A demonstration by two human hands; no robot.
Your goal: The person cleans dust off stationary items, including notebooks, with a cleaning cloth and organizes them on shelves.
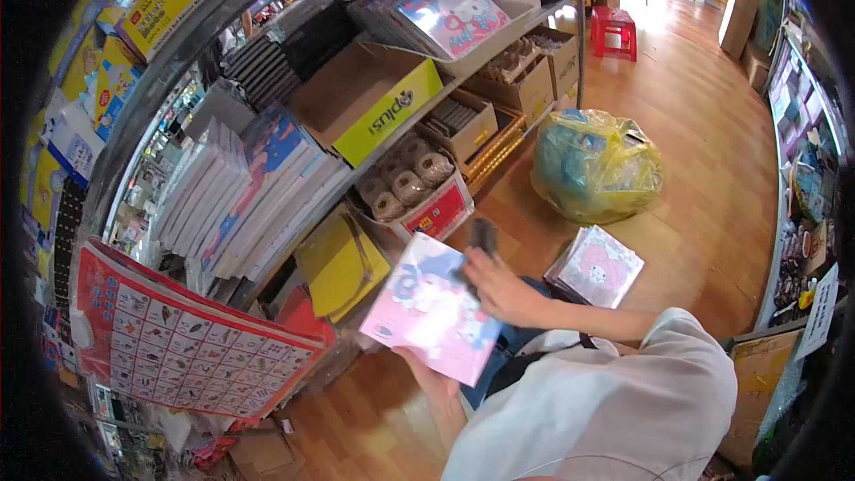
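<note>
One pink book, ctr of frame, in your grip

Lower L of frame: red-edged chart. Upper L: shelved books. At ctr, your L hand grasps the book's lower edge, illustrated cover showing. Just R, your R hand has its fingers wrapped round a dark brush-like item, blurred, near the book's upper R edge. R of ctr: stack on floor, w/ full yellowish bag above it in frame.

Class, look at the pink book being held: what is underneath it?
The left hand supports the pink book from below, and blue clothing shows just past its lower corner. The book covers part of that hand and anything else directly beneath.
</note>
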